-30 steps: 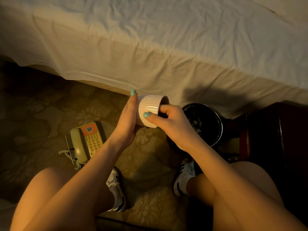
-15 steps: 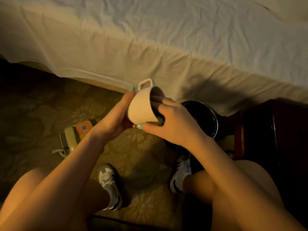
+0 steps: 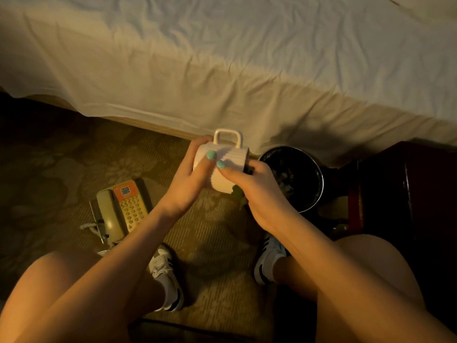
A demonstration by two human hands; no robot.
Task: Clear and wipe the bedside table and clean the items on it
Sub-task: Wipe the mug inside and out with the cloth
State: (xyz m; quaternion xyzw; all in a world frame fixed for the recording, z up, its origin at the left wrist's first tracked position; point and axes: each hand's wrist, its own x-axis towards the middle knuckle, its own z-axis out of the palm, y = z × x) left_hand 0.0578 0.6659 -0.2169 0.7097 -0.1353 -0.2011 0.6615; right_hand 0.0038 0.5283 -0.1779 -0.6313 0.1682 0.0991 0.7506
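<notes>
Right, taking it from the top:

- Wrinkled white-sheeted bed fills the whole upper half, its sheet hanging down to the floor.
- Brown floral-patterned carpet spreads below it, and the person is crouched over it, bare knees at the bottom edge.
- Dark red-brown wooden bedside surface stands at the right edge in deep shade; its top is too dark to read.
- Round black waste bin with a shiny rim sits on the carpet between bed and bedside surface, with dark rubbish inside.
- Beige desk telephone with an orange panel lies on the carpet to the left, handset on its cradle and coiled cord at its near end.
- White sneakers with black stripes are planted on the carpet, one near the phone, the other just in front of the bin.
- Left-hand grip is wrapped round the base end of the mug, teal-nailed thumb on the ribs.
- Right-hand grip clasps the mouth end, thumb on the ribbed wall just beside the left thumb, fingers curled at the rim.
- White ribbed mug is held on its side in mid-air above the carpet, just left of the bin, its square loop handle pointing towards the bed.
- Dark greenish scrap peeks out under the mug's mouth against the right palm; cannot tell what it is.
</notes>
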